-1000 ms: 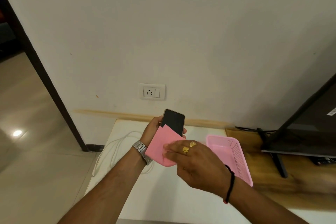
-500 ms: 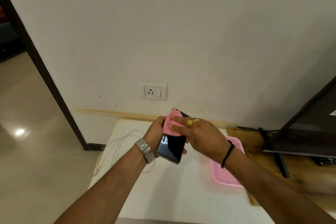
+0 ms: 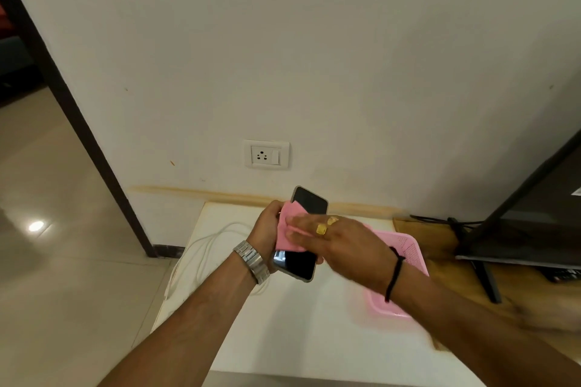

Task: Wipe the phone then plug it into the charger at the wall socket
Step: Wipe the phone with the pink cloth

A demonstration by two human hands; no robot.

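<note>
since half a second ago the pink cloth point(image 3: 290, 231) has slid from the top of the phone point(image 3: 303, 231) down to its middle, baring the upper screen. the left hand point(image 3: 270, 228) grips the phone from its left edge, above the white bench point(image 3: 314, 324). the right hand point(image 3: 341, 243) presses the cloth on the screen with flat fingers. the white charger cable point(image 3: 201, 248) lies on the bench, left; the wall socket point(image 3: 266, 154) is above, bare.
</note>
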